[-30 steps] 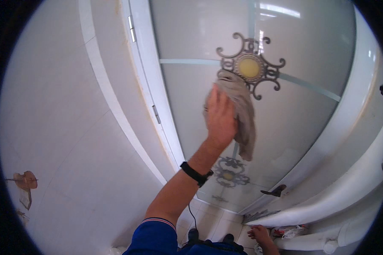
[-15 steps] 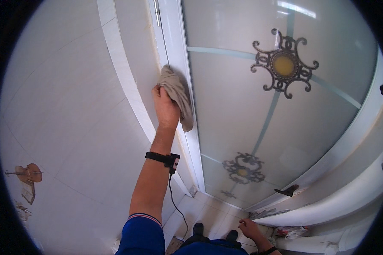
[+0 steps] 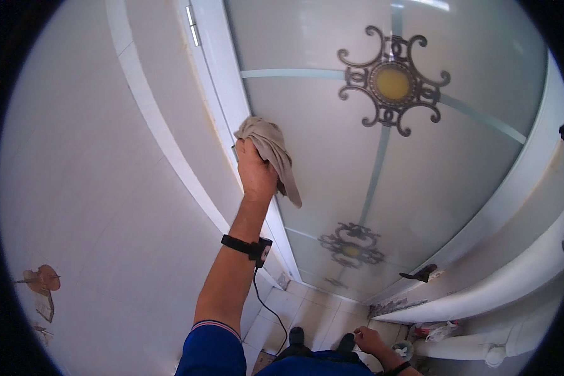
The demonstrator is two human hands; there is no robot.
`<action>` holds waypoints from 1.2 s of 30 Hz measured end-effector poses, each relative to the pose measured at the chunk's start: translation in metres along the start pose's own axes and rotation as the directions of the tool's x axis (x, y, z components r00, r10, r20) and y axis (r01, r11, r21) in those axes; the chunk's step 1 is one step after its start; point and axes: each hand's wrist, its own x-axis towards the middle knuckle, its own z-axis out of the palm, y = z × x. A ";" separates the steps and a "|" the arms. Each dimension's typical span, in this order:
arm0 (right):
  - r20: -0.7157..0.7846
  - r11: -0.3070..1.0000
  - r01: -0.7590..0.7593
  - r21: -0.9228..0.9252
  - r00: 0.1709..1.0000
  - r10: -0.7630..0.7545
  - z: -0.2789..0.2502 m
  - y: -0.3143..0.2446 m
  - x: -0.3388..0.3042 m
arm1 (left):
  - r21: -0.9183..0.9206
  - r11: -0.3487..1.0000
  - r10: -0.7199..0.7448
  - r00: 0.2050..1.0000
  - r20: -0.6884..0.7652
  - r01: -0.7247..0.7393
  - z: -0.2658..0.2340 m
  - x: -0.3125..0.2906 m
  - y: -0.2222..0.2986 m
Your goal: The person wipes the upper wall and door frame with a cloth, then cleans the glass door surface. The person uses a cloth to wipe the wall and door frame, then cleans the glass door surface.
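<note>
A crumpled beige-grey cloth (image 3: 271,149) is bunched in my left hand (image 3: 255,172), fingers closed round it. The cloth lies against the white frame (image 3: 227,81) on the hinge side of the door, its loose end hanging over the edge of the frosted glass panel (image 3: 319,144). Low on the right, my right hand (image 3: 368,339) hangs beside my body with its fingers curled. What it holds, if anything, is too small to make out.
Dark scroll ornaments with a yellow centre (image 3: 393,83) mark the glass. A dark door handle (image 3: 420,273) sticks out at lower right. White pipes (image 3: 482,351) run along the right, near a small bin (image 3: 403,351). A cable (image 3: 266,304) trails from my left wrist.
My left hand and the cloth have shifted slightly right and lower in view. The door and walls have slid left and partly up as my view turned. The right hand stays low.
</note>
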 end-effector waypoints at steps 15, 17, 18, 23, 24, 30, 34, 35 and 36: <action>0.049 0.997 -0.079 0.007 0.996 0.079 -0.016 0.025 -0.003 | -0.238 0.961 0.186 0.967 0.176 -0.142 0.055 -0.045 0.174; 0.045 0.994 -0.112 0.004 0.993 0.112 -0.017 0.036 -0.009 | -0.317 0.935 0.228 0.956 0.186 -0.161 0.068 -0.055 0.207; 0.030 0.992 -0.120 0.028 0.992 0.119 -0.017 0.043 -0.012 | -0.357 0.921 0.239 0.951 0.194 -0.159 0.074 -0.060 0.223; 0.002 0.970 -0.235 0.067 0.972 0.235 -0.024 0.074 -0.034 | -0.540 0.820 0.357 0.907 0.223 -0.189 0.097 -0.087 0.298; -0.013 0.970 -0.232 0.072 0.972 0.234 -0.026 0.080 -0.039 | -0.571 0.807 0.364 0.890 0.275 -0.153 0.101 -0.090 0.311; -0.073 0.955 -0.264 0.137 0.958 0.276 -0.032 0.107 -0.067 | -0.573 0.813 0.412 0.799 0.438 -0.105 0.118 -0.097 0.362; -0.090 0.954 -0.270 0.131 0.955 0.282 -0.032 0.120 -0.076 | -0.554 0.822 0.407 0.819 0.405 -0.135 0.118 -0.096 0.364; -0.083 0.952 -0.286 0.106 0.952 0.295 -0.032 0.122 -0.076 | -0.553 0.817 0.426 0.819 0.383 -0.166 0.117 -0.096 0.361; -0.092 0.965 -0.245 0.089 0.963 0.253 -0.032 0.124 -0.076 | -0.550 0.813 0.438 0.822 0.364 -0.190 0.116 -0.096 0.358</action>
